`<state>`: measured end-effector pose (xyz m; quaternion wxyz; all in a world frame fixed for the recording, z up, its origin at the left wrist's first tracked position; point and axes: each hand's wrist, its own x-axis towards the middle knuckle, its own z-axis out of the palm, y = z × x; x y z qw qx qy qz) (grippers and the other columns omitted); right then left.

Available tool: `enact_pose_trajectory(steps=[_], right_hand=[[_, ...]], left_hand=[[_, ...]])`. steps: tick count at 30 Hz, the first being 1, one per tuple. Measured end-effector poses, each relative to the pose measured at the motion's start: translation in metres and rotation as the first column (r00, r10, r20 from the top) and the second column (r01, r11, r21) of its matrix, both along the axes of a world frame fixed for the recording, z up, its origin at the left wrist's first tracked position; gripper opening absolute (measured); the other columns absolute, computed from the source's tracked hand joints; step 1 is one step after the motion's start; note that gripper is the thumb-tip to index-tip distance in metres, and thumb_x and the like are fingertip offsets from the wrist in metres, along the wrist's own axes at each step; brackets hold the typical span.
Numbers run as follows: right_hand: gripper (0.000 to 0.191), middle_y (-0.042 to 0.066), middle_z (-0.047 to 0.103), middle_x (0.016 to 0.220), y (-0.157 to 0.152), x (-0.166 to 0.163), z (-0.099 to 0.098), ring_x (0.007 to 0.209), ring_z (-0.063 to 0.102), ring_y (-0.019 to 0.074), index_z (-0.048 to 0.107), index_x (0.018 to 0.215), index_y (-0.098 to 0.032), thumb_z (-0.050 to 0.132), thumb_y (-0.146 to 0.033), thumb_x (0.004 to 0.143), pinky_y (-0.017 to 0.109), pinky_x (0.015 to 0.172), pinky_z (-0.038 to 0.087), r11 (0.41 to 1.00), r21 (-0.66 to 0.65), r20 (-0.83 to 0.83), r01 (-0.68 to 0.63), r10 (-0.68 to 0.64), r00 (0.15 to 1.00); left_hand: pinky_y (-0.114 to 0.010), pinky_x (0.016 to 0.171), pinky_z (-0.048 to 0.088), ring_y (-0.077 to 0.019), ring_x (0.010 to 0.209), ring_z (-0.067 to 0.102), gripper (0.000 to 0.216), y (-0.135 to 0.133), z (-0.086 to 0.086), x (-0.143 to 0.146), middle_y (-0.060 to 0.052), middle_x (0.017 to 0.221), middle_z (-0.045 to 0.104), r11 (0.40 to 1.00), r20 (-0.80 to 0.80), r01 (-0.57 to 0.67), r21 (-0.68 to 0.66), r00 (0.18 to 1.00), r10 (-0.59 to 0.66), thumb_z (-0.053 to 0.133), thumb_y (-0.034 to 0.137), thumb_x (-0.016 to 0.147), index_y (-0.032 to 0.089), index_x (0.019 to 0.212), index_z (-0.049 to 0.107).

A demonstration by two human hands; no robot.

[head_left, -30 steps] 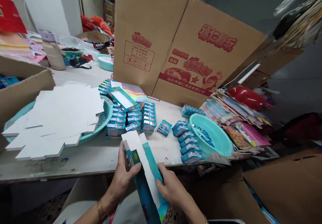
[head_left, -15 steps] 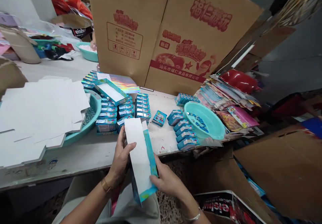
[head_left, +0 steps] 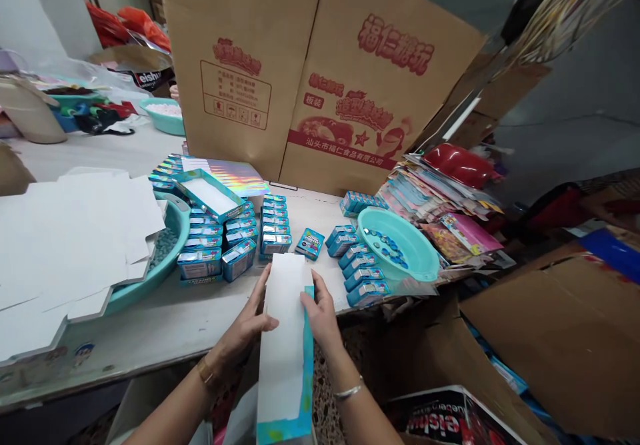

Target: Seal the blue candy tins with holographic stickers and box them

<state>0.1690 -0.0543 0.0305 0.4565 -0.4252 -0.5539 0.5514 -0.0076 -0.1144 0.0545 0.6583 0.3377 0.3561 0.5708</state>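
Note:
A partly folded cardboard box tray (head_left: 285, 352), white inside with blue printed edges, is held over the front of the table. My left hand (head_left: 250, 322) grips its left side near the far end, thumb on the white face. On the opposite side my right hand (head_left: 321, 312) grips the tray, its thumb lying over the blue edge. Just beyond the hands, a small blue box (head_left: 310, 243) lies on the table. A finished open tray (head_left: 210, 195) rests on rows of small blue boxes (head_left: 200, 264).
White card blanks (head_left: 75, 232) are stacked on the left, partly over a teal basin (head_left: 175, 258). To the right stand a row of small boxes (head_left: 367, 293) and another basin (head_left: 425, 252) holding blue pieces. A large carton (head_left: 235, 145) blocks the back. Open cartons (head_left: 540, 325) stand lower right.
The tray has swung straighter in front of me. My right hand has moved from its near lower corner up along the right side to near the far end. My left hand keeps its grip.

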Motion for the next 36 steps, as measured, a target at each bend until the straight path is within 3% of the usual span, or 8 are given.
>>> enact_pose_trajectory(steps=[3, 11, 14, 19, 22, 25, 32, 36], right_hand=[[0.032, 0.006, 0.069, 0.104, 0.007, -0.02, -0.017, 0.098, 0.06, 0.0215, 0.066, 0.103, -0.018, 0.06, -0.044, 0.085, 0.031, 0.088, 0.047, 0.982, 0.022, -0.028, 0.187, -0.187, 0.982], [0.053, 0.003, 0.064, 0.073, 0.027, -0.031, -0.039, 0.075, 0.055, 0.0186, 0.068, 0.076, -0.016, 0.05, -0.064, 0.087, 0.027, 0.07, 0.042, 0.976, -0.008, 0.013, 0.217, -0.217, 0.976], [0.049, 0.001, 0.059, 0.064, 0.035, -0.032, -0.043, 0.069, 0.054, 0.0174, 0.062, 0.067, -0.017, 0.055, -0.062, 0.084, 0.027, 0.067, 0.042, 0.969, -0.013, 0.004, 0.248, -0.248, 0.969], [0.04, 0.002, 0.063, 0.08, 0.045, -0.043, -0.054, 0.076, 0.059, 0.0182, 0.06, 0.093, -0.017, 0.065, -0.052, 0.074, 0.029, 0.073, 0.047, 0.945, 0.014, -0.039, 0.327, -0.326, 0.944], [0.056, 0.002, 0.062, 0.087, 0.047, -0.053, -0.057, 0.082, 0.062, 0.0182, 0.047, 0.124, -0.017, 0.057, -0.051, 0.081, 0.031, 0.078, 0.049, 0.93, 0.063, -0.045, 0.363, -0.361, 0.932], [0.046, 0.003, 0.062, 0.086, 0.044, -0.058, -0.057, 0.083, 0.061, 0.0185, 0.052, 0.115, -0.016, 0.045, -0.054, 0.09, 0.03, 0.078, 0.048, 0.925, 0.125, 0.027, 0.358, -0.364, 0.931], [0.041, 0.004, 0.066, 0.079, 0.039, -0.033, -0.039, 0.076, 0.061, 0.018, 0.06, 0.084, -0.017, 0.037, -0.048, 0.098, 0.027, 0.07, 0.047, 0.965, 0.264, 0.5, -0.01, -0.128, 0.856], [0.024, 0.008, 0.07, 0.104, 0.047, -0.026, -0.012, 0.096, 0.066, 0.0217, 0.064, 0.111, -0.019, 0.056, -0.028, 0.091, 0.03, 0.082, 0.048, 0.905, 0.191, 0.855, -0.381, 0.038, 0.518]], left_hand=[[-0.042, 0.101, 0.046, -0.0357, 0.13, 0.048, 0.086, 0.009, -0.012, -0.01, -0.004, 0.156, 0.039, 0.998, -0.065, 0.05, 0.027, 0.997, -0.048, 0.063, 0.026, 0.066, 0.028, 0.148, 0.036], [-0.044, 0.11, 0.033, -0.0355, 0.144, 0.028, 0.093, 0.031, -0.033, -0.03, -0.001, 0.159, 0.033, 0.978, -0.174, 0.18, 0.107, 0.972, -0.16, 0.063, 0.026, 0.064, 0.031, 0.151, 0.032], [-0.044, 0.102, 0.042, -0.0352, 0.129, 0.046, 0.083, 0.034, -0.03, -0.032, -0.005, 0.146, 0.05, 0.949, -0.24, 0.303, 0.087, 0.931, -0.275, 0.066, 0.024, 0.061, 0.027, 0.142, 0.048], [-0.04, 0.1, 0.044, -0.031, 0.116, 0.056, 0.031, 0.053, -0.039, -0.013, -0.009, 0.124, 0.063, 0.992, -0.369, -0.047, 0.121, 0.925, 0.089, 0.072, 0.031, 0.068, 0.019, 0.097, 0.07], [-0.039, 0.109, 0.036, -0.0291, 0.13, 0.048, 0.048, 0.064, -0.051, 0.004, -0.011, 0.138, 0.055, 0.961, -0.339, -0.24, 0.137, 0.9, 0.273, 0.068, 0.043, 0.078, 0.02, 0.119, 0.061], [-0.043, 0.108, 0.04, -0.0269, 0.124, 0.056, 0.075, 0.07, -0.059, 0.008, -0.013, 0.131, 0.062, 0.939, -0.318, -0.326, 0.11, 0.883, 0.344, 0.061, 0.052, 0.084, 0.019, 0.147, 0.036], [-0.049, 0.105, 0.045, -0.0337, 0.118, 0.063, 0.064, 0.073, -0.055, -0.028, -0.016, 0.116, 0.074, 0.996, -0.385, -0.086, 0.029, 0.918, 0.091, 0.065, 0.064, 0.077, 0.013, 0.114, 0.072], [-0.049, 0.106, 0.044, -0.0345, 0.121, 0.061, 0.065, 0.079, -0.049, -0.027, -0.014, 0.119, 0.073, 0.998, -0.465, -0.003, 0.057, 0.885, 0.03, 0.063, 0.067, 0.077, 0.014, 0.113, 0.074]])
